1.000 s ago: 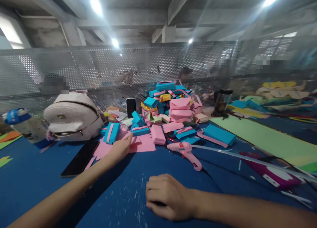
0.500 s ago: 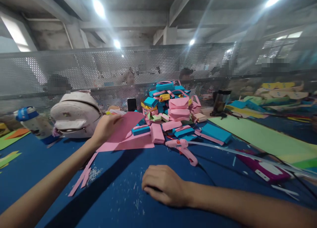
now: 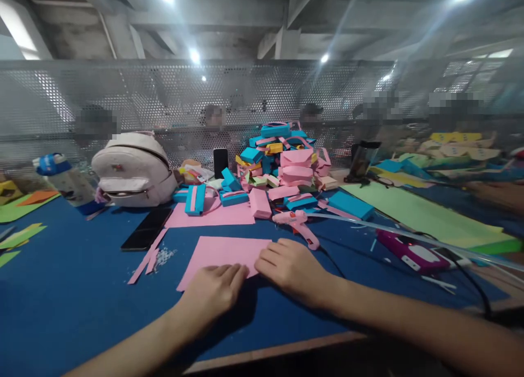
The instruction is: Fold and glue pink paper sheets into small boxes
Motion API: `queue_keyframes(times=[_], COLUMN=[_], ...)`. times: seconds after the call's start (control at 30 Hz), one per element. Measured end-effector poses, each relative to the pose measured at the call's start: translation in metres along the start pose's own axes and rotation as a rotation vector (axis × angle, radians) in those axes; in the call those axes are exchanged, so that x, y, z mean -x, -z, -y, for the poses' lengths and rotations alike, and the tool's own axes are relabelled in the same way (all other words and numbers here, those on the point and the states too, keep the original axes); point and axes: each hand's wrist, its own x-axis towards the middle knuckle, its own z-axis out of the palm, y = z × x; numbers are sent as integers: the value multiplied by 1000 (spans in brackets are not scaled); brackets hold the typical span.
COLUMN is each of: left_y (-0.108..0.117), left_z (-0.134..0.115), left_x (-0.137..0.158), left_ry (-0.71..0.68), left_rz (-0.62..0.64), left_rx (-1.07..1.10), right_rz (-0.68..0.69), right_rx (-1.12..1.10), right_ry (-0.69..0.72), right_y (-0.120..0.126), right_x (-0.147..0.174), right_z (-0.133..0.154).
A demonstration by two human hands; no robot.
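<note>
A sheet of pink paper (image 3: 229, 251) lies on the blue table in front of me. At its near edge, the fingers of my left hand (image 3: 215, 291) are pressed together on the paper. My right hand (image 3: 292, 268) grips the right side, its fingers bent over the edge; both thumbs are mostly hidden. Just beyond the right hand rests a pink hot glue gun (image 3: 298, 225) with a long clear glue stick in its back. Another pink sheet (image 3: 204, 217) lies farther back, with a small blue paper bag (image 3: 195, 199) at its edge.
A pile of folded paper bags (image 3: 297, 175) rises at the back centre. To the left are a white backpack (image 3: 133, 172), a bottle (image 3: 73, 186), a black phone (image 3: 148, 229) and pink strips (image 3: 144, 265). Green sheets (image 3: 413, 213) and a purple device (image 3: 411, 251) lie right.
My left hand has brought the pink sheet down from the back to the near table. My right hand has moved up and right onto it. The phone and blue bag now show.
</note>
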Motion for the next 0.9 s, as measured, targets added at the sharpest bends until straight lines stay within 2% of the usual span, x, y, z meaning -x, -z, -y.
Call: queue_keyframes(times=[0.17, 0.33, 0.53, 0.67, 0.77, 0.9], left_y=[3, 4, 4, 8, 7, 6], left_z=[8, 25, 35, 46, 49, 49], left_x=[41, 69, 62, 53, 49, 51], left_ry=[79, 182, 373, 475, 525, 516], left_rz=[62, 59, 203, 283, 301, 315], left_rx=[125, 214, 462, 664, 706, 674], right_rz=[139, 230, 263, 355, 414, 457], right_rx=[42, 32, -52, -229, -407, -534], right_ry=[-2, -11, 25, -84, -156, -140], right_y=[-9, -14, -18, -22, -24, -28], right_x=[19, 18, 1, -7, -10, -12], right_z=[-2, 0, 11, 4, -6, -14])
